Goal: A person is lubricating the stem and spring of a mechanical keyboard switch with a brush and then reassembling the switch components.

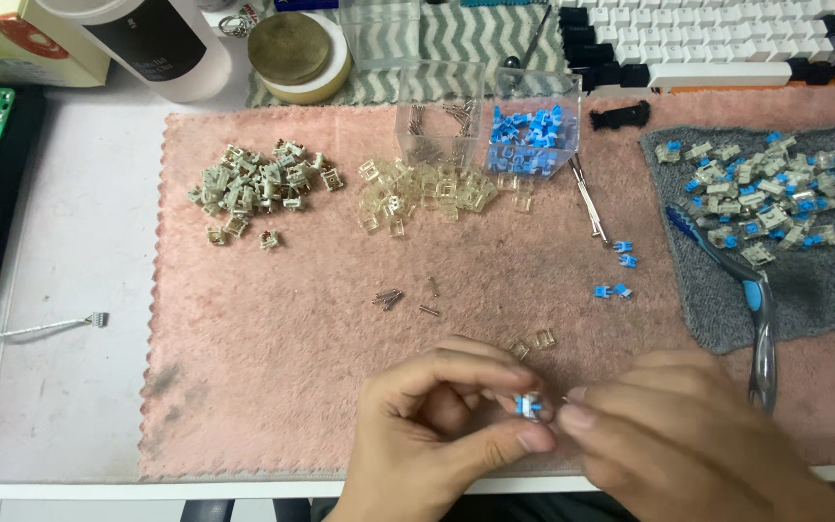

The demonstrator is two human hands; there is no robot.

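Near the pink mat's (273, 387) front edge, the left hand (437, 425) and right hand (678, 445) pinched a small blue-stemmed switch (530, 406), its orientation unclear. At the rear edge, one clear box (532, 135) held blue stems, another (440, 114) metal springs.

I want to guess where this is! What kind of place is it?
Probably a hobby desk for building keyboards. Piles of small switch parts lie on a pink mat, a keyboard sits at the back, and both hands pinch a blue-stemmed switch.

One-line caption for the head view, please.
Both hands, left hand and right hand, pinch a small blue-stemmed switch above a pink mat strewn with sorted switch parts.
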